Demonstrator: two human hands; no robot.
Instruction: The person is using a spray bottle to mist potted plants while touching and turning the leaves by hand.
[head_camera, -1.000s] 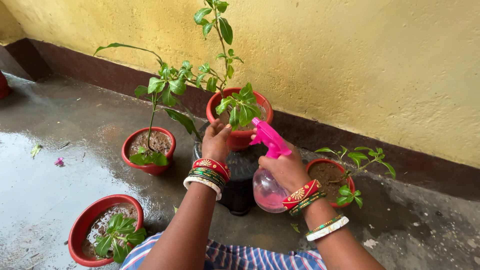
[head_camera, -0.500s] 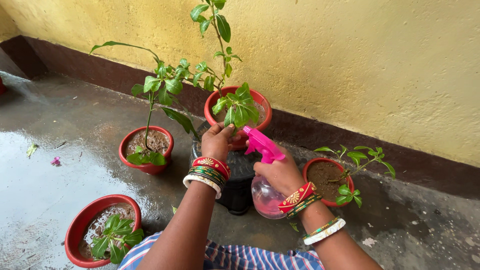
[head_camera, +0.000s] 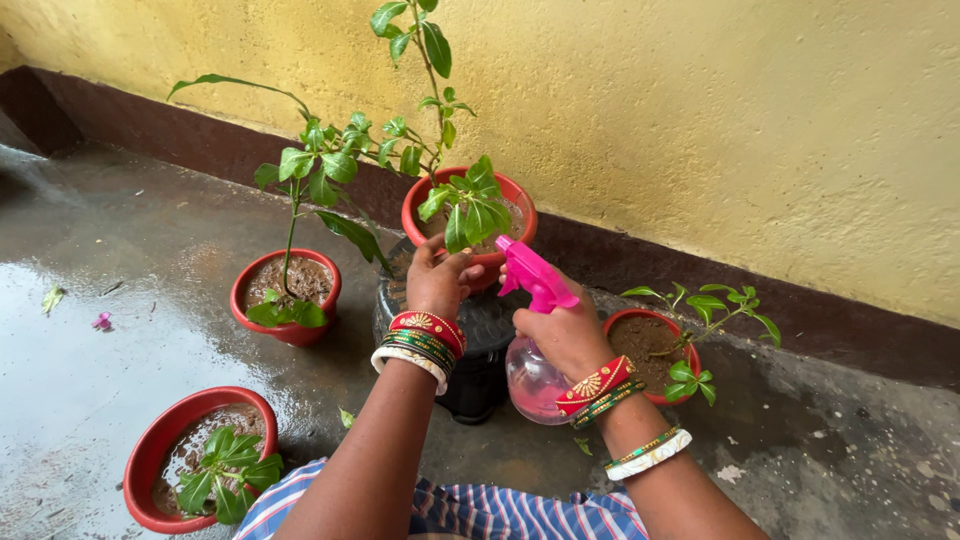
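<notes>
My right hand (head_camera: 566, 331) grips a pink spray bottle (head_camera: 533, 322), its nozzle aimed at a red pot (head_camera: 511, 196) with a tall leafy plant (head_camera: 462, 200). That pot stands raised on a dark stand (head_camera: 478, 340). My left hand (head_camera: 438, 279) reaches to the pot's near rim, its fingers under the lower leaves. Both wrists carry red, green and white bangles.
Three more red pots with small plants sit on the wet concrete floor: one at left (head_camera: 284, 293), one at the near left (head_camera: 198, 458), one at right (head_camera: 655, 342). A yellow wall (head_camera: 700, 120) with a dark base band runs close behind. Striped cloth (head_camera: 470, 510) lies at the bottom edge.
The view has shifted slightly. Both hands stay at the raised pot, the spray bottle edging a little nearer to the plant.
</notes>
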